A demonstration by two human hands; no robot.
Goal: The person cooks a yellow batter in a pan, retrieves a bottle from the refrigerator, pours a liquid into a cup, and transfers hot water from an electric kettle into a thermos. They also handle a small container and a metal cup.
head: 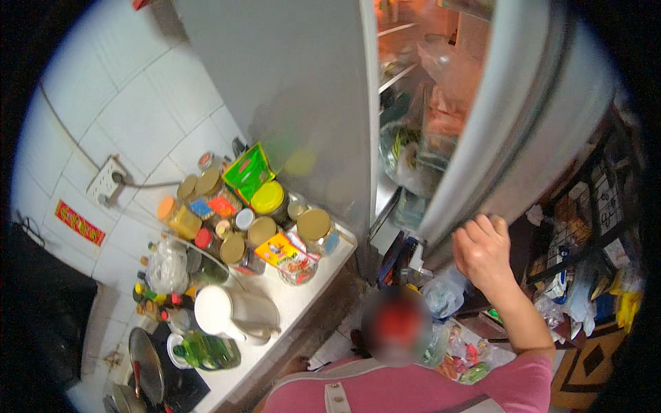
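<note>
My right hand (480, 249) is at the lower part of the grey refrigerator door (508, 155), with its fingers curled on it. That door stands ajar. Through the gap, the lit inside shows glass shelves, a clear plastic bag (438, 59) and a bowl with green leaves (405, 152) under clear wrap. Lower down is a clear bin (410, 209). The refrigerator's side panel (289, 88) rises to the left of the gap. My left hand is out of view.
To the left, a white counter (289, 310) carries several lidded jars (315, 227), a green pouch (249, 173), a white jug (242, 312) and a frying pan (146, 361). Bagged goods (465, 351) lie low ahead of me. A cluttered rack (573, 232) stands at right.
</note>
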